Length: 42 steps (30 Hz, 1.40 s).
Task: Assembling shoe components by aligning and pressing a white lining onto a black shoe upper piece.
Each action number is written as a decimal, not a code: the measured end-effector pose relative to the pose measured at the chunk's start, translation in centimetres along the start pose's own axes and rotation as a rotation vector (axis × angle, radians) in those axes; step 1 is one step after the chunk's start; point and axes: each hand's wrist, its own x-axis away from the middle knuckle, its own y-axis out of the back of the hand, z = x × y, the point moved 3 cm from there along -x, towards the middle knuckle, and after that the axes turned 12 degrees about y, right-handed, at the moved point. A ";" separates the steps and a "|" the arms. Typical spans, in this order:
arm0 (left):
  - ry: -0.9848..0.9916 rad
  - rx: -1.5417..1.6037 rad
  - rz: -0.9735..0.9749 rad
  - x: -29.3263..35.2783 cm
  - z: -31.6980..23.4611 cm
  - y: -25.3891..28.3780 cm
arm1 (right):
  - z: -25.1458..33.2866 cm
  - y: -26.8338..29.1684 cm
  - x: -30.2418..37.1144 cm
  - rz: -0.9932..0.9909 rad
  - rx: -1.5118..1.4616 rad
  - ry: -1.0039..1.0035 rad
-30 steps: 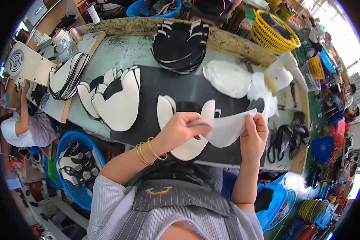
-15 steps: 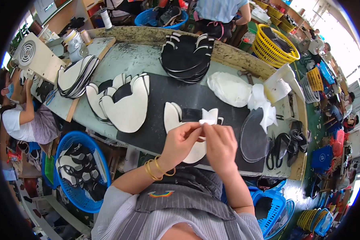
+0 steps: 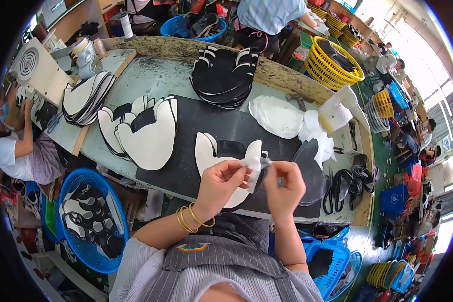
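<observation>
My left hand (image 3: 220, 182), with gold bangles on its wrist, pinches a small white piece (image 3: 255, 173) by its edge. My right hand (image 3: 288, 187) is closed, thumb against fingers, at a thin translucent strip (image 3: 265, 163) beside that piece. Under both hands lies a white shoe upper piece (image 3: 205, 153) with a dark inner edge, partly hidden by my fingers. It rests on a black mat (image 3: 191, 121). To its left is a fanned pile of white upper pieces (image 3: 148, 143); beyond it, a stack of black ones (image 3: 221, 78).
White film sheets (image 3: 277, 117) and a hammer (image 3: 299, 100) lie right of the mat, near a dark oval pad (image 3: 307, 161) and black straps (image 3: 342, 186). A raised rim (image 3: 151, 48) borders the table. Blue baskets (image 3: 68, 183) stand below. A co-worker (image 3: 22, 146) sits at left.
My hands have moved apart. The small white piece now stands unfolded in my left hand, with a translucent strip stretching toward my right. The whole view has shifted slightly.
</observation>
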 end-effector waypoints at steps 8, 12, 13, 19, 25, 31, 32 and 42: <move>-0.152 0.143 0.071 1.3 -1.0 -2.3 | -1.0 0.9 0.8 -0.099 -0.661 -0.384; -0.577 -0.457 -0.209 2.0 -0.3 -2.4 | 1.7 -1.6 1.5 0.078 -0.428 -0.168; -0.555 -0.470 -0.201 2.4 0.0 -2.1 | 1.0 -1.4 2.3 0.067 -0.429 -0.191; 0.010 -0.175 0.056 2.6 -1.4 3.6 | -6.6 7.7 8.8 0.081 0.176 -0.335; -0.255 -0.571 0.115 3.8 2.1 -1.1 | 0.8 1.1 7.1 0.347 -0.237 -0.323; 0.111 -0.070 0.152 5.0 -0.4 6.0 | -5.2 6.5 12.0 0.143 0.171 -0.440; 0.118 -0.158 0.151 5.2 -0.9 5.8 | -6.0 7.5 13.5 0.287 0.044 -0.685; 0.225 -0.180 0.300 5.2 2.8 2.9 | -0.2 1.9 10.0 0.217 -0.058 -0.352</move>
